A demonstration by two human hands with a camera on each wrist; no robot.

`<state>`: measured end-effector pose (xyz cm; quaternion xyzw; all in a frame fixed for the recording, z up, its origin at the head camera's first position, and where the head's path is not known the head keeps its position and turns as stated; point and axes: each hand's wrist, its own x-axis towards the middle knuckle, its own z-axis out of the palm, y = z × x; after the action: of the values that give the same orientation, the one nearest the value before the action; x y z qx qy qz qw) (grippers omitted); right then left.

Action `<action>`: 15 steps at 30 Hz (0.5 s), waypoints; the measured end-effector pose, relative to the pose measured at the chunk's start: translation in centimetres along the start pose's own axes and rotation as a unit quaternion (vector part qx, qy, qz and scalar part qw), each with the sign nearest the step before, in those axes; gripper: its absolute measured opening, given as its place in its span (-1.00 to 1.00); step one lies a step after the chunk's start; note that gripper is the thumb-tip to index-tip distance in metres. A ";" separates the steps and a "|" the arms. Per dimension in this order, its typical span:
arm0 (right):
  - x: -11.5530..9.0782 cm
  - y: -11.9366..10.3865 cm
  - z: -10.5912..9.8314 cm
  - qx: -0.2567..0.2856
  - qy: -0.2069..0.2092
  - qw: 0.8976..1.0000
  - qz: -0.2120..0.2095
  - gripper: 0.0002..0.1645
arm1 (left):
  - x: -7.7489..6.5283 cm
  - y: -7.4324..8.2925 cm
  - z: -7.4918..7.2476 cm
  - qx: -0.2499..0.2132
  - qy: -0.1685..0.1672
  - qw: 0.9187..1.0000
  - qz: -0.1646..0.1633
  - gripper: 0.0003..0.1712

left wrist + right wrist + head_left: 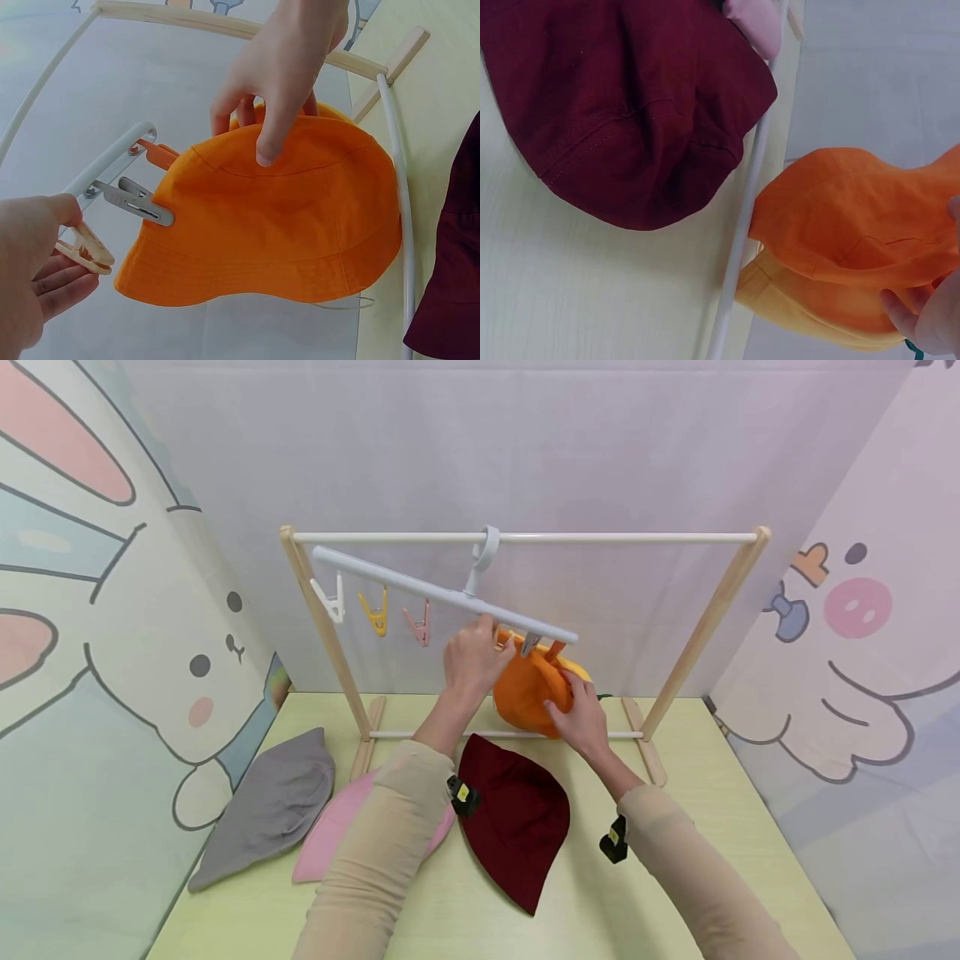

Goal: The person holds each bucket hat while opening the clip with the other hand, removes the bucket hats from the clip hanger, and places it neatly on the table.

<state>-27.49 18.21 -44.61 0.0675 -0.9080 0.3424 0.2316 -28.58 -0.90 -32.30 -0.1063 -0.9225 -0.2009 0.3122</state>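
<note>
An orange bucket hat point(525, 693) hangs from the right side of a pale blue clip hanger point(420, 587), which tilts down to the right. In the left wrist view, a grey clip point(139, 202) bites the hat's edge, and an orange clip point(159, 154) sits farther along the hanger. My left hand point(472, 658) pinches a beige clip point(86, 247) with its jaws off the fabric. My right hand point(583, 714) grips the orange hat, thumb on the near side and fingers behind. Behind it shows a yellow hat point(817, 304).
White, yellow and pink clips point(420, 625) dangle from the hanger's left half. A wooden rack point(705, 627) with a white rod point(630, 537) carries the hanger. Dark red point(517, 818), pink point(337, 827) and grey point(273, 802) bucket hats lie on the table point(675, 860).
</note>
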 end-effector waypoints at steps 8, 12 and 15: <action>0.4 -0.2 0.1 -0.003 -0.026 0.999 0.033 -0.28 | 0.0 0.0 0.0 -0.002 0.001 1.000 0.001 -0.74; 0.4 0.0 0.3 -0.005 -0.025 0.999 0.038 -0.30 | -0.1 0.1 0.0 -0.010 0.002 1.000 0.001 -0.75; 0.4 0.0 0.4 0.000 -0.016 0.999 0.040 -0.33 | 0.0 0.1 0.1 -0.016 0.001 1.000 -0.003 -0.75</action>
<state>-28.05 17.97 -44.70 0.0362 -0.9134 0.3507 0.2035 -28.56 -0.82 -32.36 -0.1084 -0.9190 -0.2166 0.3110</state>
